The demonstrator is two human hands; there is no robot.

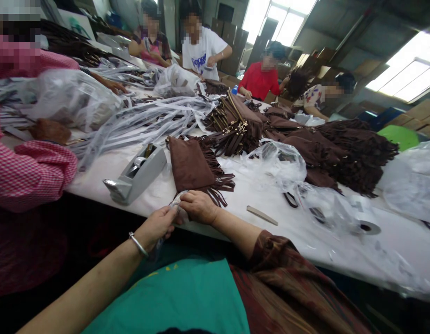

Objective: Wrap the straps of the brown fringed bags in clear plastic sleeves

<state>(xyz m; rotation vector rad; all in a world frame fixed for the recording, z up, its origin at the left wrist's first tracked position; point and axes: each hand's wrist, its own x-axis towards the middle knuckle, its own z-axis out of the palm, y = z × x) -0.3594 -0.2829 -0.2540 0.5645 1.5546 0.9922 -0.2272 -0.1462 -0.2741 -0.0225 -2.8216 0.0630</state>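
Close together at the table's front edge, both my hands pinch a crumpled piece of clear plastic point(179, 200). My left hand point(158, 227), with a silver bangle at the wrist, grips it from the left, and a strip of plastic hangs below. My right hand point(200, 207) has its fingers closed on the upper part. What lies inside the plastic, if anything, I cannot make out. Just beyond my hands lies a flat brown fringed bag point(190, 163). A grey tape dispenser point(136, 174) stands to its left.
Piled brown fringed bags point(315, 148) cover the table's back right. Plastic-wrapped straps point(148, 118) lie at back left. A thin strip point(262, 215), plastic bags point(276, 160) and a white roll point(363, 218) lie to the right. A person's pink checked sleeve point(30, 171) is at left; several people work opposite.
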